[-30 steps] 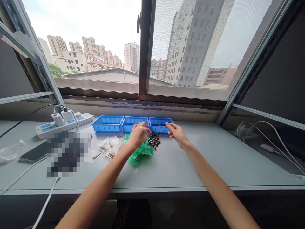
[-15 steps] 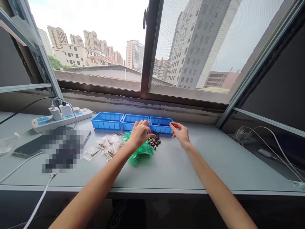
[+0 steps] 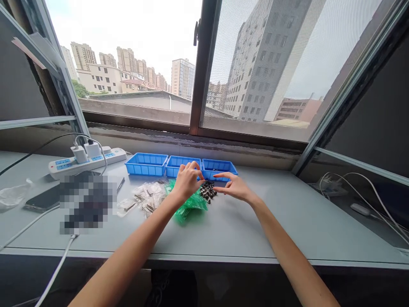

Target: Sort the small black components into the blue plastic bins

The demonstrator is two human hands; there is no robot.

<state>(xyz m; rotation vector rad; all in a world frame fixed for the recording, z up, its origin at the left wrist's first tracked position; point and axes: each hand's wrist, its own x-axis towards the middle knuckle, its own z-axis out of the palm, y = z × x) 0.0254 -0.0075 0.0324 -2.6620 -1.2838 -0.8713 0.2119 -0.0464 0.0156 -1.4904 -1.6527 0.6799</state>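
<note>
My left hand (image 3: 189, 181) is over the green plastic bags (image 3: 191, 204), its thumb and fingers pinched together; what they hold, if anything, is too small to make out. Beside its fingertips lies a pile of small dark and silvery parts (image 3: 208, 192). At the pile's right edge my right hand (image 3: 234, 186) has its thumb and forefinger apart, with nothing between them. Behind the hands stand three blue bins, the left one (image 3: 146, 169), the middle one (image 3: 172, 171) and the right one (image 3: 220, 175). Some small parts show in the right bin.
Clear bags with metal pieces (image 3: 148, 196) lie left of the green bags. Farther left are a power strip (image 3: 96, 161) with plugs, a dark phone (image 3: 41, 200), a blurred-out object, white cables and crumpled clear plastic (image 3: 14, 196). A window rises behind the table (image 3: 236, 238).
My right hand has moved left and down from the right bin toward the pile, and its thumb and forefinger have spread apart. My left hand stays pinched near the pile. The view has shifted slightly.
</note>
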